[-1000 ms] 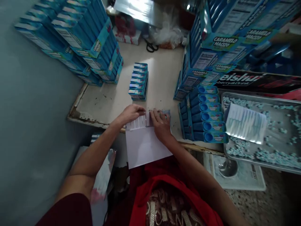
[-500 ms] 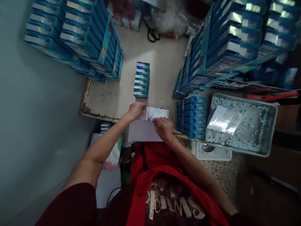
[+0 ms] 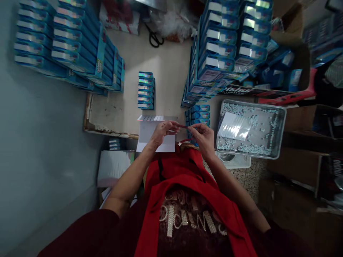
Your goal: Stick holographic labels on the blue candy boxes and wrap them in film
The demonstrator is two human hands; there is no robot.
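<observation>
A thin red strip (image 3: 183,126) is stretched between my hands above the table's front edge. My left hand (image 3: 164,130) pinches one end, its other fingers loosely curled. With thumb and fingertips my right hand (image 3: 203,138) grips the strip farther right. A loose red end with a whitish tip (image 3: 180,143) hangs just below; I cannot tell what kind of strip it is. Under my left hand lies a white sheet (image 3: 150,137), overhanging the edge, with a narrow strip of silvery pieces (image 3: 151,117) along its far side. Beyond it stands a short row of blue packs (image 3: 145,91).
Tall stacks of blue packs rise at the left (image 3: 77,46) and right (image 3: 214,53). A metal tray (image 3: 278,142) with pale blue pellets and a white sheet sits at the right. Black scissors (image 3: 154,39) lie at the back. A wall (image 3: 40,135) borders the left.
My hands have left the white and silvery pieces they held over the sheet. They have moved right and now hold the red strip. The view has turned rightward.
</observation>
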